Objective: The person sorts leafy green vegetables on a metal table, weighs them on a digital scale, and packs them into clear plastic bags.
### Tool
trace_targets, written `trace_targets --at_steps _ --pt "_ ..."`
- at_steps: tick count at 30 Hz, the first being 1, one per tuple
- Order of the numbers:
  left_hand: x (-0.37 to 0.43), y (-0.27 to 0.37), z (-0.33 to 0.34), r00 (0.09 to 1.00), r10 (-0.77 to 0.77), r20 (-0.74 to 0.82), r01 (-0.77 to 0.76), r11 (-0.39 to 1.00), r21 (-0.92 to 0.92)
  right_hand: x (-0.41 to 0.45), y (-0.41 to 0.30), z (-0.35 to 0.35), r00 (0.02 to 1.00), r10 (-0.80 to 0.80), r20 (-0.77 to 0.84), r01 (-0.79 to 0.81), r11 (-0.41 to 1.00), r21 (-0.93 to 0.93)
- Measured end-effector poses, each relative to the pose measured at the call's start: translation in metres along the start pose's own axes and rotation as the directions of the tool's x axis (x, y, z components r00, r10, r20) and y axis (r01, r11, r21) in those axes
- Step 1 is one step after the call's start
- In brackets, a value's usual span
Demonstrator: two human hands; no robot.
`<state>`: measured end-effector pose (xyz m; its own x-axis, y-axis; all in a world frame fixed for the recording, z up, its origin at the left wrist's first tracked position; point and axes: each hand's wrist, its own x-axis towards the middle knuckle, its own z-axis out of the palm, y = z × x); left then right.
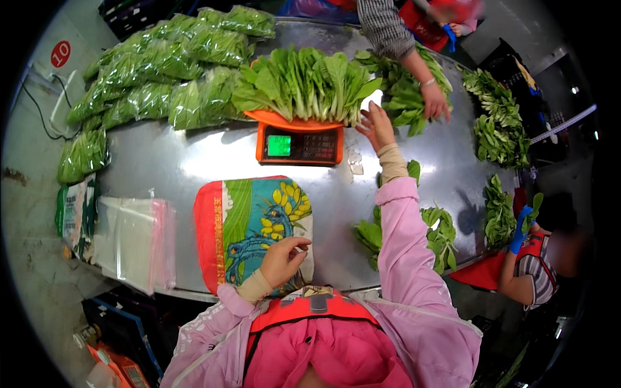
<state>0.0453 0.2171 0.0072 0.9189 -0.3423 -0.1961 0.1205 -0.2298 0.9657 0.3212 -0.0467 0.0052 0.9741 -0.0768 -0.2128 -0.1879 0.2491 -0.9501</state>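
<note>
Leafy greens lie in a heap on the orange tray of a digital scale with a lit green display. My right hand reaches out at the right end of the heap, fingers apart, near the stem ends; I see nothing held in it. Near my body, my left hand hovers over or rests on a colourful printed cloth or sack, its fingers loosely curled with no object visible in them. Left of the cloth lies a stack of clear plastic bags with pink edges.
Bagged greens are piled at the back left of the metal table. Another person's hand is over loose greens at the back right. More greens lie by my right sleeve. A person in blue gloves stands at the right.
</note>
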Motion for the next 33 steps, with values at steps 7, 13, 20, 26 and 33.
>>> trace_targets --at_steps 7,13,20,26,33 --pt "-0.014 0.0 0.016 1.0 0.019 0.01 -0.019 1.0 -0.009 -0.009 0.001 0.013 0.978 -0.171 -0.115 0.125 0.936 -0.329" --pt "-0.014 0.0 0.02 0.999 0.027 0.033 -0.028 0.999 0.031 -0.011 -0.01 0.059 0.878 -0.47 -0.095 0.09 0.356 -0.93" --pt "-0.008 -0.002 0.013 0.999 0.036 0.012 -0.036 0.999 0.017 -0.009 -0.006 0.076 0.763 -0.646 -0.024 0.206 0.278 -0.938" --pt "-0.004 -0.008 0.01 1.0 0.027 0.013 -0.027 1.0 -0.003 -0.004 -0.001 0.061 0.742 -0.67 -0.029 0.333 0.406 -0.851" --pt "-0.004 -0.001 0.009 0.998 0.061 0.026 -0.062 0.998 0.006 0.003 -0.001 0.057 0.669 -0.738 -0.093 0.417 0.476 -0.774"
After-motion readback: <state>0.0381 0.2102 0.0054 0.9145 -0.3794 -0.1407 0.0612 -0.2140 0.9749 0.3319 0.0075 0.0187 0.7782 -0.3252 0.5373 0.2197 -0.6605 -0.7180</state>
